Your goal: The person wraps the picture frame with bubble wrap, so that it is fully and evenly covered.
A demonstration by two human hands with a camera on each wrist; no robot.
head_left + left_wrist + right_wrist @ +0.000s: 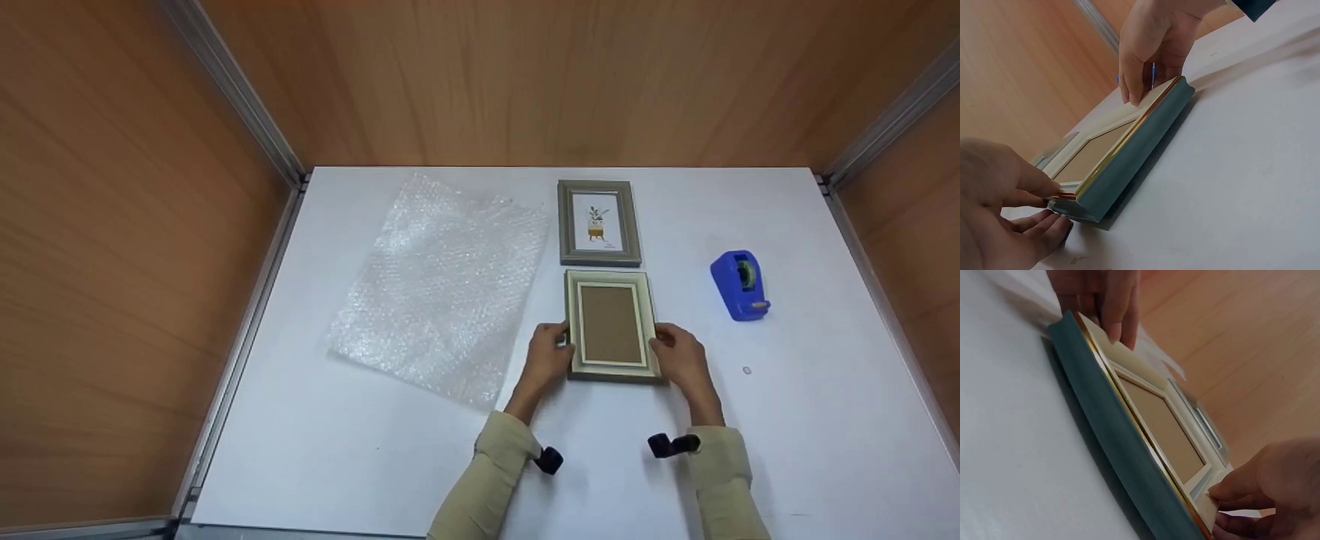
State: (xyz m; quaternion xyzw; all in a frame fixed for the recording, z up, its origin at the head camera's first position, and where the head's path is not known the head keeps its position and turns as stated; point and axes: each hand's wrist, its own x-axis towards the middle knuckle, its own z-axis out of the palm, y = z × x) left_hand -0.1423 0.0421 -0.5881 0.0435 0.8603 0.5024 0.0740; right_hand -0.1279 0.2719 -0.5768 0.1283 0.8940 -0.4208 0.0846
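Note:
A cream picture frame (609,277) with a plain brown panel (1107,151) inside lies between my hands, face up. On its left edge my left hand (547,355) pinches it, thumb on top and fingers at the side and below. Across from it my right hand (681,355) pinches the right edge likewise. Both wrist views show the frame's thick blue-green side (1109,424) with a gold line along it. A dark shadow runs beneath that side; I cannot tell whether the frame is fully off the table.
Just beyond stands a second, grey-green picture frame (598,260) with a plant print, lying flat. A sheet of bubble wrap (450,289) spreads to the left. At the right are a blue tape dispenser (739,289) and a small ring-like bit (747,370). Wooden panels (525,82) enclose the white table (322,450).

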